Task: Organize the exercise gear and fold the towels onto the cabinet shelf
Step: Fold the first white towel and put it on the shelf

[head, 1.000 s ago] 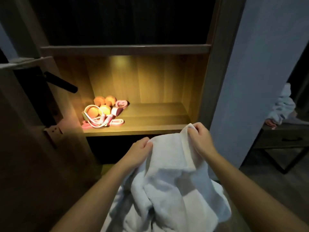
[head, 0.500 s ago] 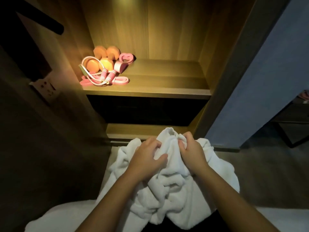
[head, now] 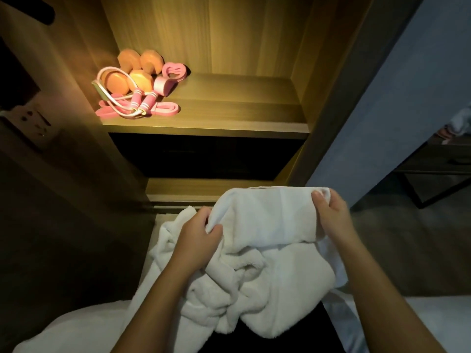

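Below the shelf [head: 204, 123], my left hand [head: 197, 238] and right hand [head: 331, 215] pinch the towel [head: 267, 225], apart; folding begins; next, I judge, join the corners.

Both forearms are bare. They enter from the near edge and reach toward the far centre. Left hand [head: 201, 236]: fingers curled, thumb opposed, pinching a fold of the white towel [head: 267, 225]. Right hand [head: 331, 215]: farther and to the right, fingers curled round the towel's corner, thumb pressed on the cloth. The hands are apart.
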### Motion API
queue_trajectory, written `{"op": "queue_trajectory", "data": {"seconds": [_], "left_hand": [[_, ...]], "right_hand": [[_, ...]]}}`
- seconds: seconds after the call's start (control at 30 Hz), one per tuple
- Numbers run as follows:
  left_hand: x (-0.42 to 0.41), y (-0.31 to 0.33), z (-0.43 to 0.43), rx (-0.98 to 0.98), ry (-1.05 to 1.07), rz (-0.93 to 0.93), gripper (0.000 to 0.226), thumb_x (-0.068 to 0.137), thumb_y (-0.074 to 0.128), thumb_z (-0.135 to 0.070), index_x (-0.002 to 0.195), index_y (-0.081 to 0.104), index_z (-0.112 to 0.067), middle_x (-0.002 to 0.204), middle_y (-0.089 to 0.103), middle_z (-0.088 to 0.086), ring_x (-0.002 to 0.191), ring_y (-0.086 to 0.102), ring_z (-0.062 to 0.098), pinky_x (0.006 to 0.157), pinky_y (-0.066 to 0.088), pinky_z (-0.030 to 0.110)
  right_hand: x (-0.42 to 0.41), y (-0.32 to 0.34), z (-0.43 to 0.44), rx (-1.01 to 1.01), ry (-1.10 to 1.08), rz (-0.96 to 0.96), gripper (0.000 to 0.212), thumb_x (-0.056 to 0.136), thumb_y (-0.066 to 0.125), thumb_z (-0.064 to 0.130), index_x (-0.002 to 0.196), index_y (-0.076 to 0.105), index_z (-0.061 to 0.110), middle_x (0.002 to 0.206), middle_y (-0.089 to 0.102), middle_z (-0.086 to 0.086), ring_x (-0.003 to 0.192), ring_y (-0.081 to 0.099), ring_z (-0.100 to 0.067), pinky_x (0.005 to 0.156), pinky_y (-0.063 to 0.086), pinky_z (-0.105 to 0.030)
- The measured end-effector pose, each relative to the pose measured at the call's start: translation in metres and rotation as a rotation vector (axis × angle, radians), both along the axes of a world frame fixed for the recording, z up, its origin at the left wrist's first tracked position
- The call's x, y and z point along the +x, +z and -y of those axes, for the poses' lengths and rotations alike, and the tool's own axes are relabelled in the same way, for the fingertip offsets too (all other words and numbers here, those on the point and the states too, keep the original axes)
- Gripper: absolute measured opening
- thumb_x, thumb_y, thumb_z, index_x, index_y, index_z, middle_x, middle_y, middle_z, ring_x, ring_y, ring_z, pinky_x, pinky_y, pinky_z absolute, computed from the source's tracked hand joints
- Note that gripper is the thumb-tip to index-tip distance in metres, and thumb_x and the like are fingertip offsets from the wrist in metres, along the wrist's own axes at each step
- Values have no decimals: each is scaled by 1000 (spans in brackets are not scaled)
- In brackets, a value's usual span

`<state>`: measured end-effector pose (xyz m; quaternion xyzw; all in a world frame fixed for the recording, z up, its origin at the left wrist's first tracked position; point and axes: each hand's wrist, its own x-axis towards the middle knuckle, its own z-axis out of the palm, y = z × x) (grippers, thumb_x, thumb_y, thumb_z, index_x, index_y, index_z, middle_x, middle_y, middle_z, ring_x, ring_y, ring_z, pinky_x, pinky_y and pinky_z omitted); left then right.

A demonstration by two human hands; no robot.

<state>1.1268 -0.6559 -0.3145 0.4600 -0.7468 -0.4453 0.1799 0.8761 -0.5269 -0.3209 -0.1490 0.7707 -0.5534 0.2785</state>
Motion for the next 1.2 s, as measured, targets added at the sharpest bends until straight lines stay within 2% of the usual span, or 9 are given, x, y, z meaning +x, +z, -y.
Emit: {"op": "queue_trajectory", "data": {"seconds": [0.13,0.27,0.43,0.57,0.67,0.8,0.93,1.1,1.2], "left_hand": [[-1,-3,4,13,-1,21,15,93,56,-19,80,48,-19,76,55,1,69,52,15,58,42,25],[-7,-2,-1,-56,-42,78,15,93,55,-20,80,48,-18,75,56,1,66,53,18,58,45,31],[-11,3,-5,-111,-77,105,16,94,54,-18,79,47,-21,73,56,-1,65,53,18,57,43,29],[-11,10,-7,-122,-112,108,10,90,56,-18,82,50,-17,76,58,1,70,55,23,60,47,38],[-9,19,-8,-138,-173,61,14,86,58,-18,79,49,-25,79,55,-4,71,53,19,61,43,35],[-1,28,-9,-233,-230,76,15,77,54,-40,73,46,-29,84,49,-10,78,48,8,74,40,32],[15,31,-7,-330,-265,154,32,75,58,-57,70,52,-27,87,49,-13,84,45,4,86,37,35],[24,37,-11,-391,-273,134,35,82,72,-37,68,41,-34,84,45,-18,87,43,2,108,31,41],[15,50,-14,-516,-268,59,46,84,71,-25,69,30,-39,78,37,-18,77,40,7,76,41,27]], "right_hand": [[-8,5,-9,-87,-221,-10,24,97,45,52,110,57,36,107,62,4,99,61,-22,76,57,-45],[-6,34,-4,-245,-199,-145,23,96,46,46,80,60,38,86,61,7,83,58,-15,72,49,-34],[12,87,22,-271,562,-213,18,89,54,32,76,66,31,74,60,12,73,57,-6,70,47,-21],[49,77,44,47,915,-424,24,95,57,39,118,59,35,116,60,22,107,56,2,91,46,-24],[66,54,51,217,947,-494,47,92,61,44,137,48,39,136,55,14,120,52,-7,98,48,-34],[64,39,52,341,861,-663,17,89,60,43,106,62,40,96,68,11,80,61,-11,74,56,-41],[61,28,45,370,750,-773,19,91,57,40,108,65,36,91,70,10,74,59,-11,66,54,-30],[68,26,41,394,695,-852,15,93,54,39,105,64,35,86,69,9,74,59,-14,63,51,-27],[74,41,34,163,737,-755,22,93,58,39,114,64,35,100,71,12,86,63,-12,72,55,-31]]}}
